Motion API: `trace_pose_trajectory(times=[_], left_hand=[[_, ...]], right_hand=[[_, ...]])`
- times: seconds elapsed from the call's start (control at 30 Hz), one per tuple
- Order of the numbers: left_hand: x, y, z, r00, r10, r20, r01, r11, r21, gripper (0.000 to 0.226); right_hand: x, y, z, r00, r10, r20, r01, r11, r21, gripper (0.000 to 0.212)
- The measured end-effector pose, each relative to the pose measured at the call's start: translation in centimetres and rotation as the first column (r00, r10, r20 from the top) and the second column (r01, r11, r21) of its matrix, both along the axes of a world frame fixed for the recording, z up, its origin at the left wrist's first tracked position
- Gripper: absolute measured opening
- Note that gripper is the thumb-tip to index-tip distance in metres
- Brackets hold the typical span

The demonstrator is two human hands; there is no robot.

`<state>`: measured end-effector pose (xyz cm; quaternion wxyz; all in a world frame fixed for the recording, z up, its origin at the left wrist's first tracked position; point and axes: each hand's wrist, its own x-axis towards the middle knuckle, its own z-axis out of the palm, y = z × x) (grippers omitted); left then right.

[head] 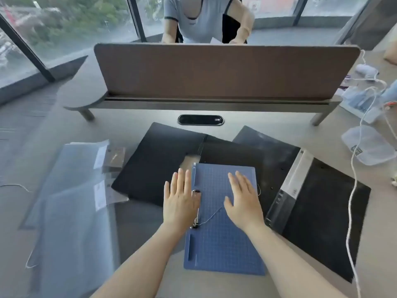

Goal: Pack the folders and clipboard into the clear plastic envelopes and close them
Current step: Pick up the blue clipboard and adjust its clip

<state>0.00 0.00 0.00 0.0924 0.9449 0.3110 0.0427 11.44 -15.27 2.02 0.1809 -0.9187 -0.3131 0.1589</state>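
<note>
A blue gridded clipboard [223, 241] lies in front of me with its metal clip along its left edge. My left hand [179, 197] hovers flat over that clip edge, fingers spread. My right hand [242, 200] is flat over the clipboard's upper half, fingers apart, holding nothing. Behind it a black folder [154, 160] lies to the left and a second black folder [257, 145] sits further back. A black binder with a grey spine [326, 220] lies to the right. Clear plastic envelopes [73, 207] are stacked on the left of the desk.
A brown divider panel [225, 69] stands across the desk's far side, with a person seated behind it. A cable port [200, 120] is set in the desk. White cables [352, 190], a clear plastic bag [367, 147] and other items lie at the right.
</note>
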Motion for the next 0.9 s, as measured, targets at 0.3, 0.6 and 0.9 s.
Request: trace_pose_trajectory(times=[0.3, 0.6, 0.9], left_hand=[[-1.3, -1.2, -3.2, 0.993, -0.012, -0.121, -0.004, 0.992, -0.128, 0.067], [-0.8, -1.8, -1.7, 0.989, 0.146, 0.001, -0.131, 0.895, -0.427, 0.057], [0.8, -1.4, -1.8, 0.824, 0.566, 0.026, -0.296, 0.470, -0.832, 0.036]], right_hand=[[-1.6, -2.9, -3.7, 0.985, -0.168, -0.044, 0.155, 0.965, -0.211, 0.066], [-0.7, -2.7, -3.4, 0.786, -0.593, -0.176, 0.593, 0.803, -0.056, 0.056], [1.6, -2.0, -3.3, 0.530, -0.742, -0.411, 0.815, 0.579, 0.004, 0.034]])
